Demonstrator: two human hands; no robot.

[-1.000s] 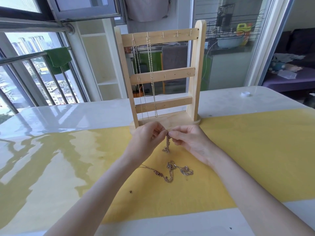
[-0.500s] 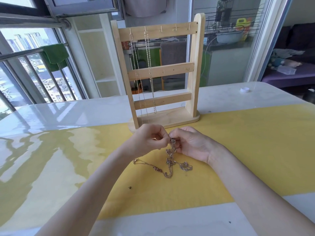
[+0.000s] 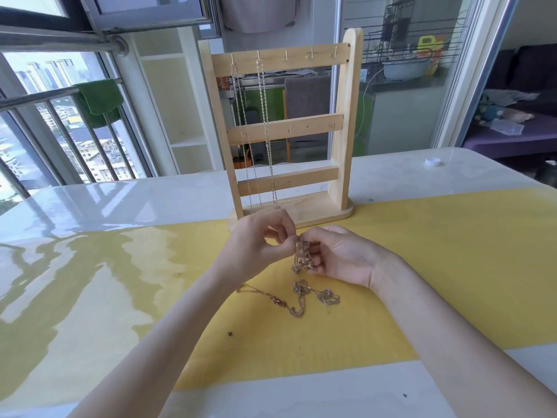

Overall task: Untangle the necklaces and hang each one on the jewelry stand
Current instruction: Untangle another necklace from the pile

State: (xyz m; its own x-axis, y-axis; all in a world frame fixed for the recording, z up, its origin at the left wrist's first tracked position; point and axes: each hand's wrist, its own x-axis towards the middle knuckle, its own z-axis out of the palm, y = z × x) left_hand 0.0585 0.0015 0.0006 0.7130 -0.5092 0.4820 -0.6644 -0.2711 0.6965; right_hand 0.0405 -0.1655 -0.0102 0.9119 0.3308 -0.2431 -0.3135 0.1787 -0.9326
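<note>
Fingertips of the left hand (image 3: 259, 245) and the right hand (image 3: 337, 254) meet just in front of the jewelry stand (image 3: 343, 122), both pinching the raised clump of the tangled necklaces (image 3: 303, 257). The rest of the tangle trails down onto the yellow mat (image 3: 437, 267) nearer the person than the stand, with one strand running out to the left. Two chains (image 3: 259, 131) hang from the leftmost hooks of the stand's top bar, reaching down to its base. The stand's base straddles the far edge of the mat, on a glossy white table (image 3: 120, 200). A white cap (image 3: 432, 161) lies on the table right of the stand. A green towel (image 3: 99, 101) drapes over a railing left of the stand, before a window with city buildings. No writing is legible.
</note>
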